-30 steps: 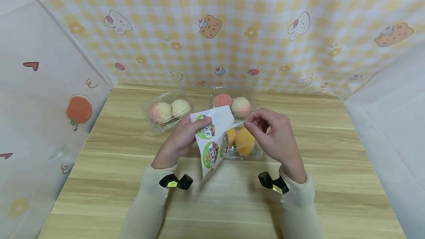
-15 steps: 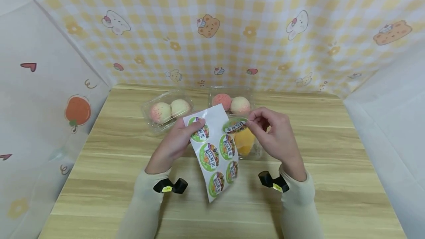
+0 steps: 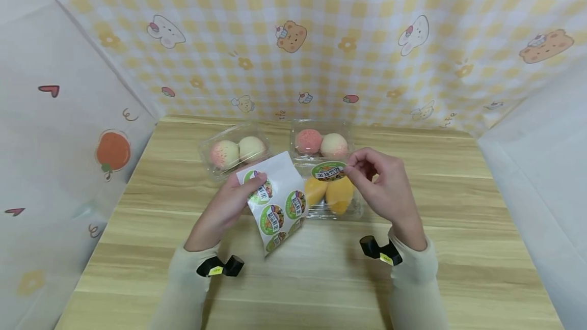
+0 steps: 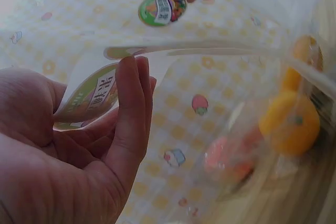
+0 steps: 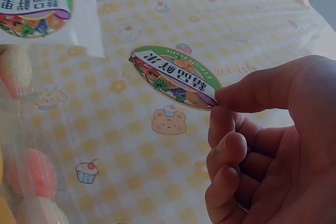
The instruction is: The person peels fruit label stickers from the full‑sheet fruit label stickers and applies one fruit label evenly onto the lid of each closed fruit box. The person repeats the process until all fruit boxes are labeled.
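Observation:
My left hand [image 3: 224,205] holds a white sticker sheet [image 3: 278,169] near its upper left corner, thumb on top. Round green fruit labels remain on the sheet, and its lower part curls. Between thumb and index finger, my right hand [image 3: 382,182] pinches one loose oval-looking sticker [image 5: 176,77] by its edge; it is apart from the sheet. Below that sticker lies a clear plastic box [image 3: 327,213] with two yellow mango-like fruits [image 3: 339,195]. In the left wrist view, the loose sticker [image 4: 163,9] appears beyond the sheet.
Behind stands a clear box [image 3: 321,126] with a pink and a cream peach-like fruit. Another clear box [image 3: 208,146] with two cream-pink fruits sits at the left, partly behind the sheet. A checked cloth [image 3: 321,65] hangs at the table's [image 3: 458,218] back edge.
One sticker has come off the sheet and stays in my right hand's pinch. My left hand has moved left and toward me with the sheet, uncovering the yellow fruits.

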Tool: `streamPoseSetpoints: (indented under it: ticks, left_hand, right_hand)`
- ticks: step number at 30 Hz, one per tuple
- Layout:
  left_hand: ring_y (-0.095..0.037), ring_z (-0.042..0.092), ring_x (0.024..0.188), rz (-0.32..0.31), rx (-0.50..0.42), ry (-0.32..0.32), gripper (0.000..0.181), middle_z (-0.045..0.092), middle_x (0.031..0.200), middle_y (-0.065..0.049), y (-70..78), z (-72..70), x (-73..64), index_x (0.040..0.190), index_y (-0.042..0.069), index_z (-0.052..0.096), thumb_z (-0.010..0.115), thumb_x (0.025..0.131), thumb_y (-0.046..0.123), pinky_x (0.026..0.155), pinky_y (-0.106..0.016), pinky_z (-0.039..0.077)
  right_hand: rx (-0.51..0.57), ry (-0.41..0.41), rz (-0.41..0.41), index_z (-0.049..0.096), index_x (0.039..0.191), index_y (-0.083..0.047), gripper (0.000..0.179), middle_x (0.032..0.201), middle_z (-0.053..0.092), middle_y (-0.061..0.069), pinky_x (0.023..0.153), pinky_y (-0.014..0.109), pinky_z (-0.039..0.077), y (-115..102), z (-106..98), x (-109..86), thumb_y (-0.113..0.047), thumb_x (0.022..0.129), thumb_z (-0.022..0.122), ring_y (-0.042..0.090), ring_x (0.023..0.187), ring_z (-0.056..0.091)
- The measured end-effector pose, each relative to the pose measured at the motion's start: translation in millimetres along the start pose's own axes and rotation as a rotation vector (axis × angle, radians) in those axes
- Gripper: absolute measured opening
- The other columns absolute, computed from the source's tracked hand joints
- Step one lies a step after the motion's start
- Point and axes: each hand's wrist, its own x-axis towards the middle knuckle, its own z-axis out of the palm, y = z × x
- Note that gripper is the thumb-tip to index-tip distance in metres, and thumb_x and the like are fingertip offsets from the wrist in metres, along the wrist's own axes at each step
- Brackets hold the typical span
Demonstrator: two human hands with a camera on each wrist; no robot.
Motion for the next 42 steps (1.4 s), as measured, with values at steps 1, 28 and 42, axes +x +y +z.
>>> streamPoseSetpoints:
  ticks: [1, 28, 42]
  left_hand:
    - [-0.013, 0.078, 0.093, 0.004, 0.014, 0.003, 0.041, 0.079, 0.106, -0.006, -2.0, -3.2, -2.0, 0.146, -0.02, 0.049, 0.048, 0.116, 0.008, 0.082, -0.029, 0.063]
    - [-0.004, 0.067, 0.092, -0.176, 0.64, 0.424, 0.059, 0.075, 0.115, -0.01, -25.4, -138.1, -74.6, 0.157, -0.003, 0.054, 0.059, 0.115, 0.039, 0.079, -0.021, 0.051]
    - [-0.007, 0.063, 0.09, -0.281, 0.654, 0.498, 0.067, 0.072, 0.115, -0.011, -28.4, -187.0, -54.8, 0.156, -0.007, 0.052, 0.059, 0.113, 0.045, 0.078, -0.024, 0.049]
  right_hand:
    - [0.0, 0.002, 0.003, 0.074, 0.093, -0.005, 0.014, 0.078, 0.066, -0.003, 0.056, 0.019, 0.041, 0, 0, -0.1, 0.008, 0.097, 0.074, 0.015, 0.062, 0.051]
    - [-0.004, -0.027, -0.002, 0.074, 0.092, -0.006, 0.014, 0.079, 0.066, -0.003, 0.057, 0.02, 0.041, 4, 0, 0.8, 0.008, 0.096, 0.074, 0.016, 0.062, 0.051]
    - [-0.016, -0.027, 0.0, 0.073, 0.091, -0.006, 0.016, 0.078, 0.064, -0.003, 0.058, 0.02, 0.042, 6, -4, 0.9, 0.009, 0.095, 0.074, 0.016, 0.062, 0.052]
